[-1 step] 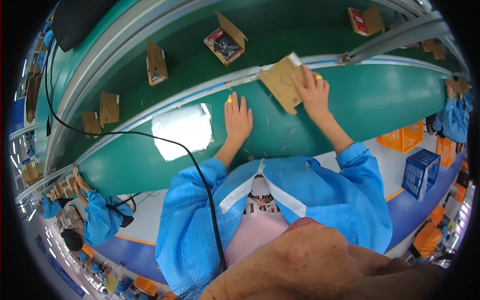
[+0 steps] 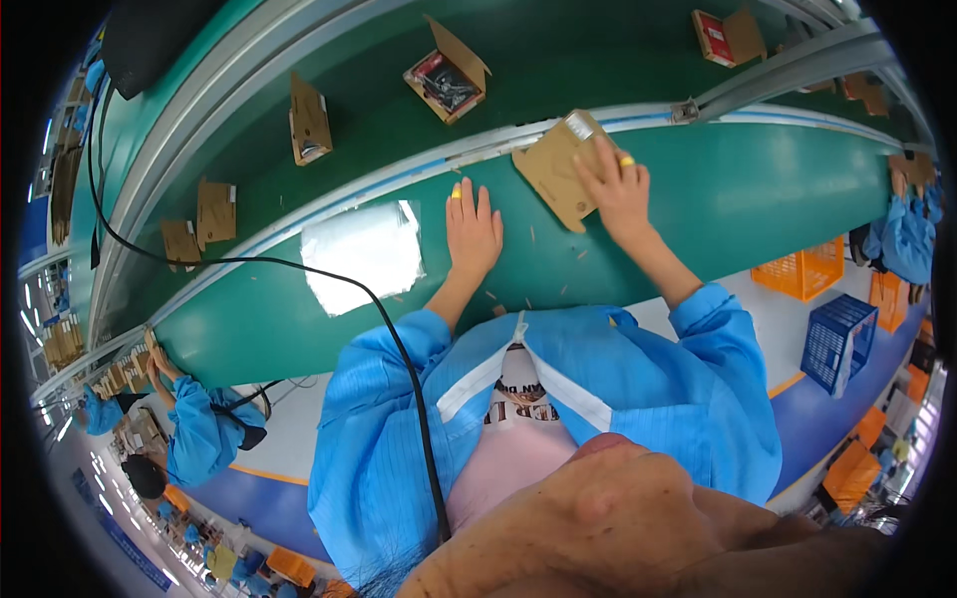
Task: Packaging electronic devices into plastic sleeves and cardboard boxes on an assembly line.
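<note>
My right hand (image 2: 622,195) grips the right side of a flat brown cardboard box (image 2: 554,171), its fingers lying over the top face and edge. The box rests on the green work surface (image 2: 329,344), at the pale rail along its far edge. A pale label shows at the box's far end. To the left of the box, my left hand (image 2: 474,231) lies flat on the surface with fingers stretched out, holding nothing. Both hands wear a yellow band on a finger.
Beyond the rail, a green belt carries an open box with dark contents (image 2: 445,88), more brown boxes (image 2: 311,125) and a red-topped one (image 2: 714,38). A black cable (image 2: 329,279) crosses in front. Orange (image 2: 800,271) and blue crates (image 2: 840,344) stand right; a co-worker (image 2: 204,434) is left.
My right hand and the cardboard box have shifted slightly nearer and to the left. My left hand stays flat in nearly the same place.
</note>
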